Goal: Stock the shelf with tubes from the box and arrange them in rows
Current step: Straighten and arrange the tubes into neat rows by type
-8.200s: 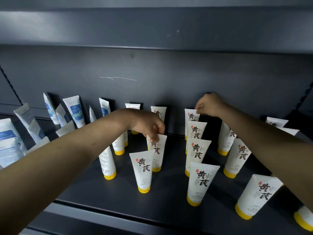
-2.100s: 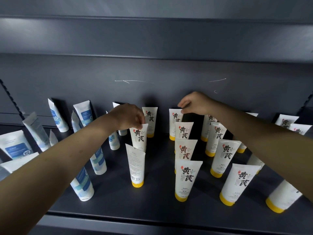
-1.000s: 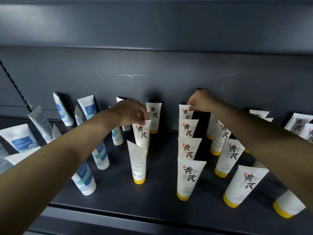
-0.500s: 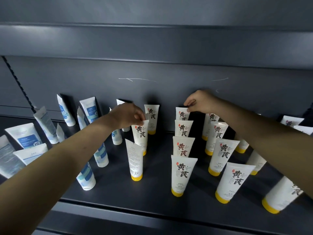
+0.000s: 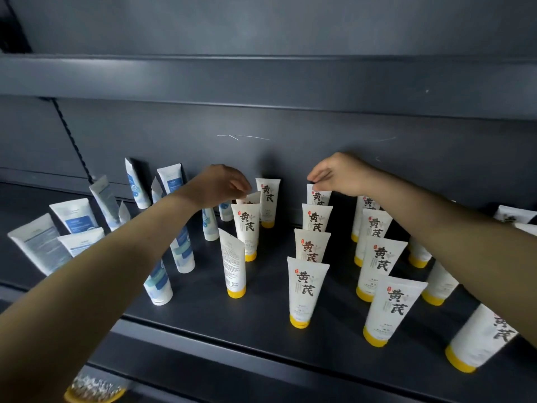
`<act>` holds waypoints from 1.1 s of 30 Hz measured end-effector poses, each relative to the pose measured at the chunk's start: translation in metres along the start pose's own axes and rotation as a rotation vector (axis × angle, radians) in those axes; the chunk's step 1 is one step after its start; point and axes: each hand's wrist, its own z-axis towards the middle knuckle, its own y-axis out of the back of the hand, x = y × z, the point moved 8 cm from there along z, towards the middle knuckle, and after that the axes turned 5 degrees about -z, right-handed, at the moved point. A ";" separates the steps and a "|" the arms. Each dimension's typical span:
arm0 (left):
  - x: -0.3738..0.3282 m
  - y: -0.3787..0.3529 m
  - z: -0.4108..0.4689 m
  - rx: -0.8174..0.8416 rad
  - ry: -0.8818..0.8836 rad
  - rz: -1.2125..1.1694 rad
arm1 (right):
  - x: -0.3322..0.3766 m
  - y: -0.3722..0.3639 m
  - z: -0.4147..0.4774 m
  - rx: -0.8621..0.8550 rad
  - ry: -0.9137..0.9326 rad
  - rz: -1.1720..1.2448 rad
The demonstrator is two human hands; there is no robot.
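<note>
Many tubes upright on dark shelf (scratched grey back panel).

On the dark shelf, the left hand pinched a yellow-capped tube by its crimped top; the right hand pinched the neighbouring row's farthest tube.

Shows white yellow-capped tubes with black brush characters and a small red seal. Shows at the left white blue-labelled tubes with white caps. Sets all on a dark grey shelf, thin white scratches on its back wall.
</note>
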 end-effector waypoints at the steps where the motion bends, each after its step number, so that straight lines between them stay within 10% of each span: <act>1: 0.002 0.001 0.000 -0.009 -0.002 0.009 | 0.002 -0.002 0.000 0.005 -0.001 -0.002; 18: 0.051 -0.021 0.042 0.367 -0.047 -0.031 | 0.038 -0.052 0.087 0.127 -0.030 -0.192; 33: 0.057 -0.016 0.052 0.223 0.000 -0.109 | 0.036 -0.061 0.114 -0.077 -0.051 -0.420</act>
